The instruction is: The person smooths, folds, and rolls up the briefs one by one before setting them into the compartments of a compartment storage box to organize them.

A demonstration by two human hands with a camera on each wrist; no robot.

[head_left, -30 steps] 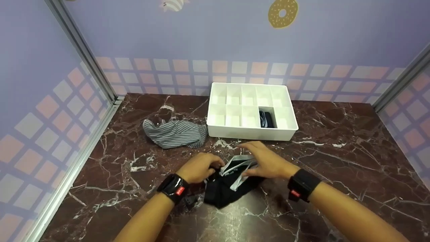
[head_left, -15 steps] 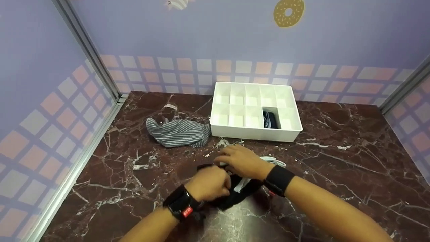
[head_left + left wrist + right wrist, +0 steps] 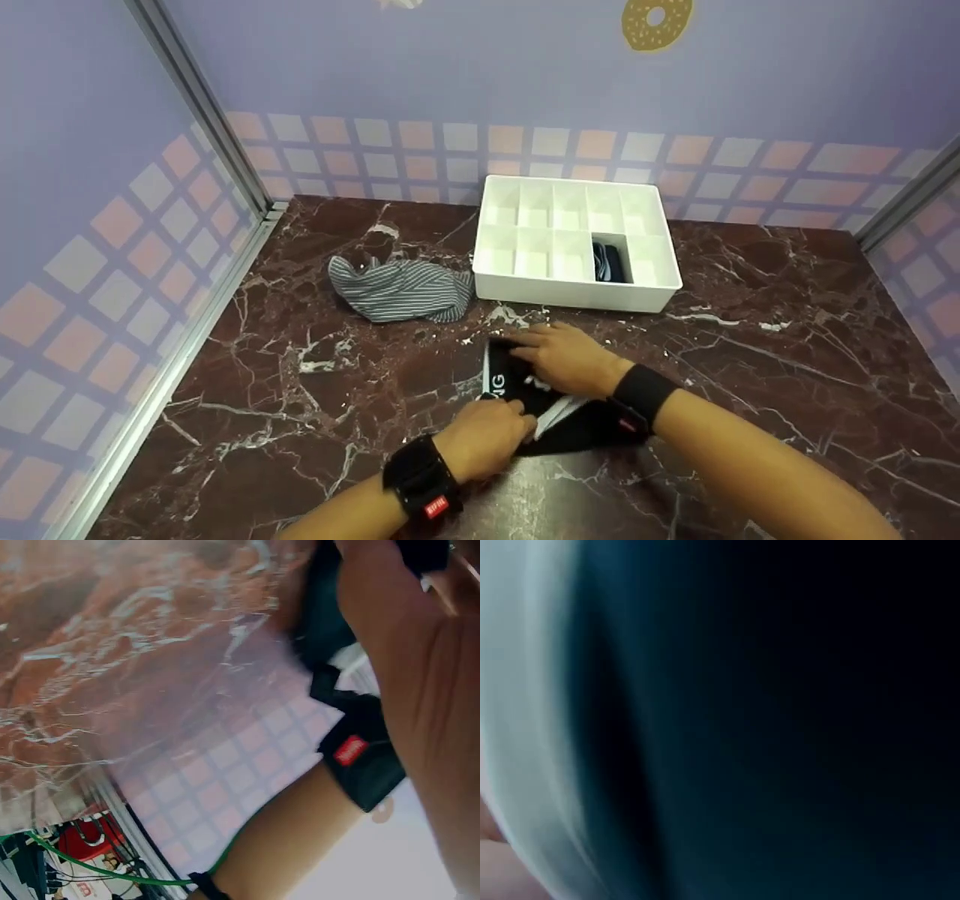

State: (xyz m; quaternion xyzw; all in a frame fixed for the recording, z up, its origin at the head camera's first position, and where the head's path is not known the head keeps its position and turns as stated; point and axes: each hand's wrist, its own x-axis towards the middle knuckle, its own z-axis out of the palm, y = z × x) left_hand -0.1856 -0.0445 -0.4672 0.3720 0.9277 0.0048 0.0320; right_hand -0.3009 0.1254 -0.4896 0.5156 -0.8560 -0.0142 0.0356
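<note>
Black underpants (image 3: 592,431) with a pale band and white lettering lie partly folded on the marbled table in the head view. My left hand (image 3: 487,435) pinches their near left edge. Farther back, my right hand (image 3: 574,360) rests on the cloth, fingers stretched out to the left. In the left wrist view the left hand (image 3: 427,652) is large and close, beside dark cloth (image 3: 322,607). Dark fabric (image 3: 780,727) with a pale strip (image 3: 525,705) fills the right wrist view, blurred. Both thumbs are mostly hidden.
A white divided box (image 3: 577,292) stands at the back, with dark folded cloth (image 3: 609,264) in one front compartment. Grey striped cloth (image 3: 405,291) lies crumpled at its left. Patterned walls (image 3: 450,75) enclose the back and sides.
Both hands shift over the black underpants. The right hand goes left across them, then the left hand draws nearer the body. The lettered part now shows spread flat.
</note>
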